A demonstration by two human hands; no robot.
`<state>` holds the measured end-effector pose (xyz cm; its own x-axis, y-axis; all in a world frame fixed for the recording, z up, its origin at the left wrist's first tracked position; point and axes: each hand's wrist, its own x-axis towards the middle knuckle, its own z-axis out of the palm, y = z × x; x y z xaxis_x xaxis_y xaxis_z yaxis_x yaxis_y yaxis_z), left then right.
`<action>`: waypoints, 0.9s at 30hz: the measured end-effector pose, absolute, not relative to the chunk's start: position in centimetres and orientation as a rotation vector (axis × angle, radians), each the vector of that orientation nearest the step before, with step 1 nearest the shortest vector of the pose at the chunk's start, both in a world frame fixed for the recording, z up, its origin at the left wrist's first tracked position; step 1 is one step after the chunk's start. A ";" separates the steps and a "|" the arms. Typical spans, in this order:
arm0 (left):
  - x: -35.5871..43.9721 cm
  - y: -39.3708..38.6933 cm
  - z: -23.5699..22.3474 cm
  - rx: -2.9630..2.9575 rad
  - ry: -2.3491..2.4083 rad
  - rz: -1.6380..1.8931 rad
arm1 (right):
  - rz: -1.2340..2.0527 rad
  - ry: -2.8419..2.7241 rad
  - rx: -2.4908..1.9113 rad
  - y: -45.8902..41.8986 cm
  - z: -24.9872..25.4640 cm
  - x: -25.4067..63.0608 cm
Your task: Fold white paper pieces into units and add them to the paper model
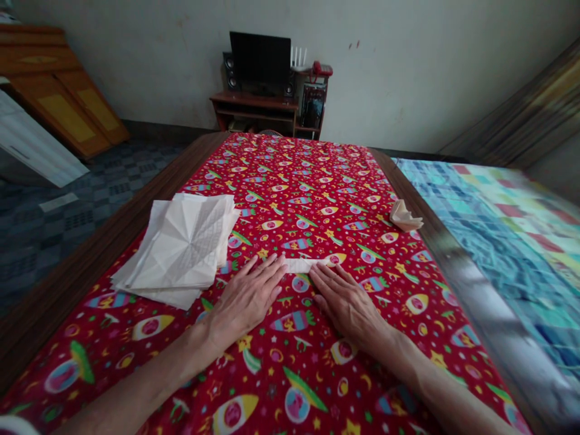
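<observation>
A narrow strip of folded white paper (299, 266) lies crosswise on the red patterned cloth (290, 356). My left hand (254, 287) rests flat on its left end, fingers stretched out and covering that part. On the right end lies my right hand (342, 296), also flat with fingers extended. Only the strip's middle and a bit of its far edge show between the hands. To the left of my left hand sits a stack of creased white paper sheets (185, 241), the top one marked with radiating folds. A small folded paper piece (405, 216) stands further off at the right.
The cloth covers a dark wooden surface with brown edges (154, 199). Along the right side is a bed with a checked cover (489, 241). Against the far wall stands a desk (254, 103) with a monitor (260, 63). A wooden cabinet (67, 96) is at the far left.
</observation>
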<state>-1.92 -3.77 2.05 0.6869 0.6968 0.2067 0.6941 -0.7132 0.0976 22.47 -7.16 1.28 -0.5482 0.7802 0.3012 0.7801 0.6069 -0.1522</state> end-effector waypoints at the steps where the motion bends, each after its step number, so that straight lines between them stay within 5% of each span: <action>1: -2.2 -3.8 2.0 2.873 1.196 0.373 | -0.011 -2.493 -1.260 -7.2 1.2 22.6; 9: -1.7 -1.3 1.4 2.705 1.153 0.778 | -0.002 -2.353 -1.227 -5.9 1.6 22.7; 21: 0.0 1.2 1.7 2.574 1.118 0.716 | 0.104 -2.290 -1.297 -2.5 2.2 22.1; 27: 1.0 2.1 1.4 2.315 1.171 1.021 | 0.221 -2.187 -1.351 -3.3 2.7 21.7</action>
<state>0.97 2.08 1.42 0.3981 0.8027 0.4441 0.5490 -0.5963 0.5857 21.67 -3.31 2.71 -0.3399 0.8652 0.3687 0.7738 0.4801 -0.4132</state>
